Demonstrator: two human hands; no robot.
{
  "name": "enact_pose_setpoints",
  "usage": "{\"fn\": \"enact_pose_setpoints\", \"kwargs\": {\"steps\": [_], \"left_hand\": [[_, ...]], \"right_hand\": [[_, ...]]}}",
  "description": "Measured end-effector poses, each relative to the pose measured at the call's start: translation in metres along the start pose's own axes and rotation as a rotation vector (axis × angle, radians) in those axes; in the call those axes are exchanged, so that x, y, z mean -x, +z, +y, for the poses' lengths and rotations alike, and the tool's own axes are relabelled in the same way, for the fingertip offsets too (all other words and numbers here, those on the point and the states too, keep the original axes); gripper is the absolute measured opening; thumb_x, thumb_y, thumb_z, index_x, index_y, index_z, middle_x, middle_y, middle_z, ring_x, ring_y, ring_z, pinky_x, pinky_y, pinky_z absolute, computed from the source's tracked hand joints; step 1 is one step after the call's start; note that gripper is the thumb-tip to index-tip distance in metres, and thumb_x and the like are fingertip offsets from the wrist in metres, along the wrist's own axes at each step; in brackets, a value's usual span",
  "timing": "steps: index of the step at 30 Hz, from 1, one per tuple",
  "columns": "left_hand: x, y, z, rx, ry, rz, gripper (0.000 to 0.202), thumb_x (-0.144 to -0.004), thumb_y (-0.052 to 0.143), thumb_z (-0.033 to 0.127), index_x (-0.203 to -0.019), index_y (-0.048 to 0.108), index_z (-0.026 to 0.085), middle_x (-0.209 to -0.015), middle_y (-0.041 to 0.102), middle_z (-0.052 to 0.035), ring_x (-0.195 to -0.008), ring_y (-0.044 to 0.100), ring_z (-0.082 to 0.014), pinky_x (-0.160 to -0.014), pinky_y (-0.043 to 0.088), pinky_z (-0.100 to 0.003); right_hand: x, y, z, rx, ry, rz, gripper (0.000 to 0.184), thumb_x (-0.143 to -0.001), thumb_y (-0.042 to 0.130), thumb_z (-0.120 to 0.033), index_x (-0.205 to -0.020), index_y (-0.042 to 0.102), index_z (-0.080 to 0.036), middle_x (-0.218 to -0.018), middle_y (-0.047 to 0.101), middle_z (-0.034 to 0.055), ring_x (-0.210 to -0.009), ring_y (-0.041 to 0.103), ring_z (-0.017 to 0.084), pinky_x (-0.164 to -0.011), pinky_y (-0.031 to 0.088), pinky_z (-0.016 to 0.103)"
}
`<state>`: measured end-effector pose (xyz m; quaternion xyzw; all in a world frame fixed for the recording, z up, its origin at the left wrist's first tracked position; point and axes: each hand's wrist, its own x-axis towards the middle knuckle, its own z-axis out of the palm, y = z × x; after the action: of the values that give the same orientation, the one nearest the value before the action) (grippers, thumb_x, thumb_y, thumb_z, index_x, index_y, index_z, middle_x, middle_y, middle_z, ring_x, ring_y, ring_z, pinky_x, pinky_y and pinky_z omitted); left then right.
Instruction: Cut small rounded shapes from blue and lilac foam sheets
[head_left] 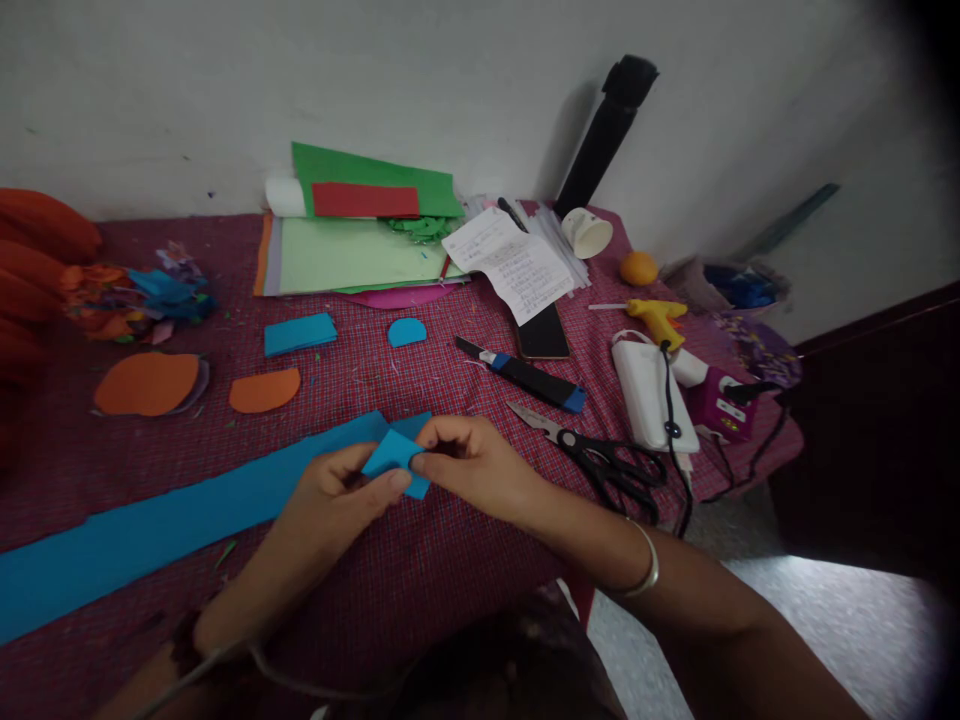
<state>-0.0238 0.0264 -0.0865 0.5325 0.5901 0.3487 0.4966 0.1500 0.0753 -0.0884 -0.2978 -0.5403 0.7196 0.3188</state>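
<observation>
Between my two hands is a small folded piece of blue paper [391, 452]. My left hand [337, 500] pinches its left and lower side, thumb on top. On its right edge, the thumb and fingers of my right hand [476, 465] are closed. Beneath my hands a long blue paper strip [172, 515] runs across the table to the left edge of the view. Beyond them lie a folded blue paper rectangle [300, 334], a small rounded blue piece [406, 332] and an orange half-round piece [265, 390].
Right of my hands lie scissors [600, 455] and a box cutter [525, 378]. Farther right are a yellow glue gun [656, 320], a white power bank-like block [651, 395] and cords. Coloured sheets [360, 250], a written page [514, 265] and orange cutouts [148, 383] lie farther back.
</observation>
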Motion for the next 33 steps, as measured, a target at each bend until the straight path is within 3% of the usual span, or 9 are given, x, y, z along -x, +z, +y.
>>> {"fn": "enact_pose_setpoints", "kwargs": {"steps": [4,7,11,16,20,25,27,31,33], "left_hand": [[0.0,0.007,0.001,0.03,-0.049,-0.021,0.022,-0.074,0.066,0.036,-0.059,0.067,0.02,-0.051,0.059,0.0032,-0.049,0.048,-0.0111,-0.049,0.04,-0.023],[0.001,0.007,0.004,0.02,0.007,-0.011,0.008,-0.07,0.07,0.029,-0.069,0.073,0.022,-0.061,0.067,0.003,-0.057,0.056,-0.0131,-0.059,0.047,-0.026],[0.002,0.009,0.005,-0.061,0.11,0.027,0.008,-0.071,0.069,0.027,-0.076,0.073,0.022,-0.072,0.071,0.0014,-0.067,0.061,-0.0164,-0.068,0.05,-0.03],[0.005,0.003,0.012,-0.106,0.097,-0.006,0.011,-0.071,0.066,0.029,-0.07,0.059,0.021,-0.06,0.055,0.0049,-0.056,0.049,-0.0124,-0.053,0.043,-0.024],[0.008,-0.009,0.019,-0.138,0.133,0.015,0.033,-0.083,0.054,0.034,-0.056,0.039,0.021,-0.055,0.033,0.0063,-0.051,0.032,-0.0098,-0.045,0.031,-0.022],[0.011,-0.011,0.024,-0.206,0.188,0.011,0.035,-0.082,0.054,0.033,-0.054,0.037,0.021,-0.054,0.031,0.0058,-0.051,0.031,-0.0103,-0.046,0.03,-0.023],[0.013,-0.017,0.027,-0.202,0.154,0.084,0.037,-0.082,0.057,0.034,-0.054,0.038,0.021,-0.054,0.032,0.0057,-0.051,0.031,-0.0103,-0.046,0.029,-0.024],[0.016,-0.042,0.03,-0.236,0.097,0.482,0.034,-0.091,0.05,0.035,-0.06,0.048,0.021,-0.059,0.044,0.0052,-0.056,0.04,-0.0101,-0.049,0.034,-0.023],[0.013,-0.054,0.028,-0.294,0.148,0.471,0.022,-0.088,0.056,0.034,-0.07,0.057,0.022,-0.068,0.056,0.0052,-0.065,0.052,-0.0113,-0.057,0.042,-0.022]], "right_hand": [[-0.001,0.0,0.001,-0.07,-0.024,0.042,0.012,-0.077,0.064,-0.024,-0.07,0.058,-0.018,-0.065,0.059,-0.0037,-0.06,0.053,0.01,-0.061,0.043,0.025],[0.0,0.001,0.0,-0.065,-0.034,0.096,0.01,-0.076,0.066,-0.021,-0.069,0.059,-0.017,-0.065,0.056,-0.0049,-0.06,0.049,0.009,-0.062,0.04,0.024],[0.0,0.003,0.0,-0.106,-0.024,0.08,0.01,-0.076,0.066,-0.021,-0.07,0.059,-0.017,-0.066,0.055,-0.0049,-0.06,0.048,0.008,-0.062,0.039,0.024],[0.001,0.001,-0.001,-0.051,-0.023,0.031,0.01,-0.077,0.063,-0.022,-0.07,0.058,-0.017,-0.068,0.055,-0.004,-0.062,0.048,0.009,-0.063,0.039,0.025],[0.004,0.001,-0.003,0.102,-0.016,-0.007,0.012,-0.078,0.062,-0.023,-0.069,0.056,-0.017,-0.064,0.05,-0.0049,-0.06,0.044,0.009,-0.058,0.036,0.024],[0.006,0.004,-0.005,0.222,-0.057,-0.053,0.016,-0.08,0.065,-0.027,-0.072,0.055,-0.018,-0.067,0.049,-0.004,-0.063,0.044,0.01,-0.057,0.035,0.023],[0.006,0.001,-0.009,0.259,-0.092,-0.024,0.019,-0.081,0.064,-0.028,-0.07,0.054,-0.018,-0.065,0.047,-0.0041,-0.062,0.043,0.01,-0.057,0.035,0.023],[0.004,-0.014,-0.025,0.248,-0.163,0.209,0.019,-0.083,0.061,-0.03,-0.071,0.052,-0.018,-0.067,0.049,-0.003,-0.063,0.044,0.011,-0.06,0.037,0.024],[0.003,-0.022,-0.037,0.246,-0.176,0.268,0.02,-0.084,0.06,-0.031,-0.072,0.051,-0.018,-0.068,0.049,-0.0028,-0.064,0.044,0.011,-0.061,0.037,0.024]]}}
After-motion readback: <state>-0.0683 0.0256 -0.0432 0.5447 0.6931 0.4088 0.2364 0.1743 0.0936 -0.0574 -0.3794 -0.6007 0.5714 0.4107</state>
